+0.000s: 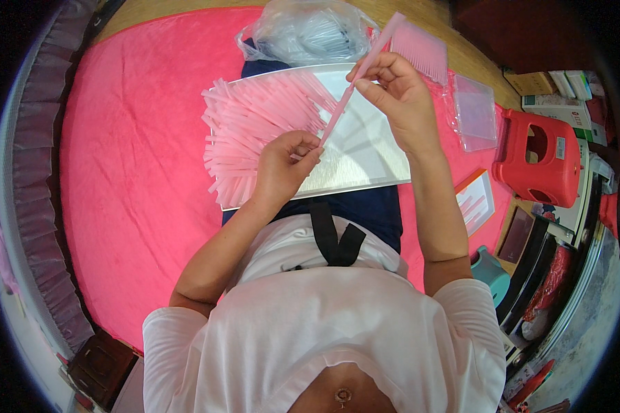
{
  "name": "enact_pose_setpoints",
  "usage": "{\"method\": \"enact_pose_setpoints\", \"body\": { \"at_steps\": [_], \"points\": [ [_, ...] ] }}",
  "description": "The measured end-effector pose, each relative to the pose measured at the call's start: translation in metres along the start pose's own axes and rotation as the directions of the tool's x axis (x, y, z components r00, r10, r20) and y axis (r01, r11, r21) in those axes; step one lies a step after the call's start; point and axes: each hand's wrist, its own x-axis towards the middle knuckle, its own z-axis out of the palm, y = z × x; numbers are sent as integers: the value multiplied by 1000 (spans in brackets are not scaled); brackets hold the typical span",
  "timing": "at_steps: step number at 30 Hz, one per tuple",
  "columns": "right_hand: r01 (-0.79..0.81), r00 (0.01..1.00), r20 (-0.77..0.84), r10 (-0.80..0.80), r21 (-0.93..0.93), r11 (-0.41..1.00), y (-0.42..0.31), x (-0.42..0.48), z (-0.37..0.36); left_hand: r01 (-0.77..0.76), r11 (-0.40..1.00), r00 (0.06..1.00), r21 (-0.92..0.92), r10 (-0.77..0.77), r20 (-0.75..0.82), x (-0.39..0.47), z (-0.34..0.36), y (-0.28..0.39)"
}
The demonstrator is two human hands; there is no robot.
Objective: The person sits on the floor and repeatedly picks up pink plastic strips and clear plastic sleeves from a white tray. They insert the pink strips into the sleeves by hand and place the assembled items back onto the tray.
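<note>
A long pink plastic strip (337,117) slants up and to the right between my hands, over a shallow white tray (372,155) on my lap. My left hand (289,162) pinches its lower end between thumb and fingers. Higher up, my right hand (395,95) grips it, and its wide upper part sticks out past the fingers. Near the right fingertips the strip narrows; whether it is one piece or two joined, I cannot tell. A loose heap of pink strips (268,111) covers the tray's left side and overhangs its left edge.
Behind the tray lies a clear plastic bag (310,33) of pale pieces. At its right are a bundle of pink strips (421,49) and a clear flat case (475,113). A small orange-rimmed box (476,201) holds several pink pieces. Red (540,157) and teal (490,276) plastic stools stand farther right.
</note>
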Motion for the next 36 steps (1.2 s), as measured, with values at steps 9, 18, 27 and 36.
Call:
{"method": "enact_pose_setpoints", "body": {
  "at_steps": [9,18,27,36],
  "points": [
    [20,1000,2,-20,-66,998,-6,-4,3,8,1000,1000,1,-8,-3,0,0,-3],
    [-1,998,-50,-28,-495,869,38,-5,-13,13,1000,1000,-23,-13,-24,-1,-1,-1],
    [28,997,61,38,-824,566,80,-9,-5,39,998,998,-56,-41,-44,-1,-6,-3],
    [26,1000,26,-6,-911,412,89,-5,2,73,997,997,-31,-74,-33,-1,-6,0]
  ]
}}
